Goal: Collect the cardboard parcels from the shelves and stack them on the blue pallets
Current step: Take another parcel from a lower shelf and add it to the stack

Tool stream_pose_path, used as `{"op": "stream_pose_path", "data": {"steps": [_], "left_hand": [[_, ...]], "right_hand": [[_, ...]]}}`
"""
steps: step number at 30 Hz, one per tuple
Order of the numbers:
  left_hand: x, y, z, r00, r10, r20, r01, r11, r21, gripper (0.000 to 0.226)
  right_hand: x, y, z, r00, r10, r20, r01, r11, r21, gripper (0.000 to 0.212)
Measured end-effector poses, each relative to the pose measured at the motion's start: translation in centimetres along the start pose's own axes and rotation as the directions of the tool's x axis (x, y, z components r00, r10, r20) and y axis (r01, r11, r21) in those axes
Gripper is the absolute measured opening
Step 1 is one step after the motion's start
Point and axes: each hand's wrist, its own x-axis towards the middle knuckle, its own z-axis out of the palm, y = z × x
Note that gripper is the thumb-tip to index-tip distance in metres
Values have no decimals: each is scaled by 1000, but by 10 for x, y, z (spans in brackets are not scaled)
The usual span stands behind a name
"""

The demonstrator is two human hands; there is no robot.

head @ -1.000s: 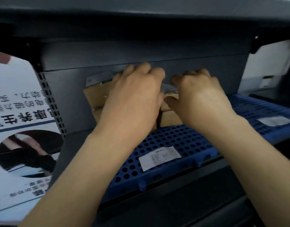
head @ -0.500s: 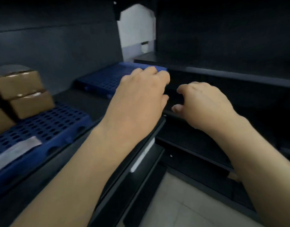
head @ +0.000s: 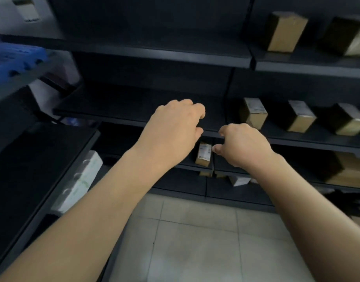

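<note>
Both hands are stretched out in front of dark shelves, empty and held in the air. The left hand has its fingers curled loosely downward, holding nothing. The right hand is likewise loosely curled, thumb and forefinger a little apart, gripping nothing.

A small parcel stands on a lower shelf, seen in the gap between the two hands and farther back than them; neither hand touches it. On the middle shelf to the right of the hands stand three parcels apart from one another: the nearest just beyond the right hand, then a second and a third. Two more parcels stand on the top shelf at the right. A blue pallet shows at the far left edge, well apart from the hands. Pale floor tiles lie below
</note>
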Motion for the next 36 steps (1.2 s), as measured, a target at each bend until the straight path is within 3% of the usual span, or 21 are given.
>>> {"op": "stream_pose_path", "data": {"steps": [7, 21, 31, 36], "left_hand": [[52, -10, 59, 991, 39, 124, -34, 999, -38, 28], [140, -74, 177, 969, 25, 247, 12, 989, -147, 29], [151, -88, 325, 982, -19, 185, 64, 968, -242, 24], [141, -105, 396, 964, -30, 262, 77, 983, -168, 27]], "right_hand": [[57, 28, 51, 993, 13, 115, -24, 995, 95, 41], [217, 57, 193, 924, 118, 365, -144, 989, 45, 41], [306, 110, 346, 954, 91, 287, -110, 993, 50, 45], [335, 129, 402, 958, 156, 242, -177, 982, 67, 57]]}}
